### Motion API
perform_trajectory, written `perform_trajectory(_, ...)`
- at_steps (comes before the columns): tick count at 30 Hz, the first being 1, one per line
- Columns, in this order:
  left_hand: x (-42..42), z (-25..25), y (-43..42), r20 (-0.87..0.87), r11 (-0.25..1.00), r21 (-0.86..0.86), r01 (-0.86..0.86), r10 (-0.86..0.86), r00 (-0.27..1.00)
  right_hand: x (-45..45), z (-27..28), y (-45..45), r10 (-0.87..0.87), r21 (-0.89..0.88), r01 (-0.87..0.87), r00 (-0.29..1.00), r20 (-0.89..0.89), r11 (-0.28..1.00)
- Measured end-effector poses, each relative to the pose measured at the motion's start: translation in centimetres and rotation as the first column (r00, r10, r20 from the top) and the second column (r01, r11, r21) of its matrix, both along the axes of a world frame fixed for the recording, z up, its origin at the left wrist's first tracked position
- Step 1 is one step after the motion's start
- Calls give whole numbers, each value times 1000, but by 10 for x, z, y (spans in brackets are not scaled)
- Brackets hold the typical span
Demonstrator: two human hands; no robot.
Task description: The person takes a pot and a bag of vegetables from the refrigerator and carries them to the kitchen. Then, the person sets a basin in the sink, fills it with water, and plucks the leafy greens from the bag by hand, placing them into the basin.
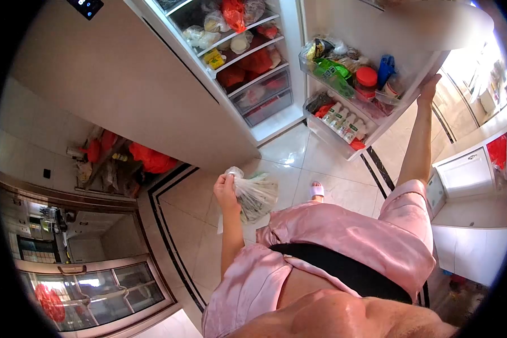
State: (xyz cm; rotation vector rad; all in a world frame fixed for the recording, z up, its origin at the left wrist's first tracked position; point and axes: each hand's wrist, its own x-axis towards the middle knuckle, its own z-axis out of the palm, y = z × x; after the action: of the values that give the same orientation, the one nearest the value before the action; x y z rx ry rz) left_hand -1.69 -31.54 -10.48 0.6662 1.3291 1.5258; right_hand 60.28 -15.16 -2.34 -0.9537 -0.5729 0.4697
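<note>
My left hand (225,190) is closed around the gathered top of a clear plastic bag (256,197). Dark green leafy contents show through the bag, which hangs above the tiled floor. Over on the right, my right hand (430,88) grips the outer edge of the open refrigerator door (349,34); its fingers are partly hidden. Between my hands stands the open refrigerator (267,127), its shelves holding several plastic-wrapped foods and a red bag (234,14).
Door bins hold a red-lidded jar (366,79), a blue packet (386,69) and several white bottles (343,121). A glass-fronted cabinet (101,287) stands at lower left, a white cabinet (465,174) at right. My slippered foot (316,194) is on the tiles.
</note>
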Motion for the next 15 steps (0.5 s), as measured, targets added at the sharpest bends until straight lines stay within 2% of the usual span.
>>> perform_trajectory(2,8,18,-11,38,998,41,-38,36,999,-34,21,-23,-96,-120,95,995,-2,988)
perform_trajectory(6,15,27,-42,78,999,49,-5,1,997,-42,3,-50,-156,-109,157,988,15,982)
perform_trajectory(8,12,15,-55,108,992,122,1,-14,994,-50,-6,-68,-219,-19,228,953,209,974)
perform_trajectory(10,13,23,-79,81,990,144,-10,-1,997,-90,6,-101,-262,26,262,947,189,965)
perform_trajectory(12,13,28,-98,55,987,158,-22,14,998,-109,4,-125,-360,7,399,820,445,917)
perform_trajectory(15,13,37,-132,44,992,101,-76,72,996,-153,10,-166,-337,-20,388,824,455,921)
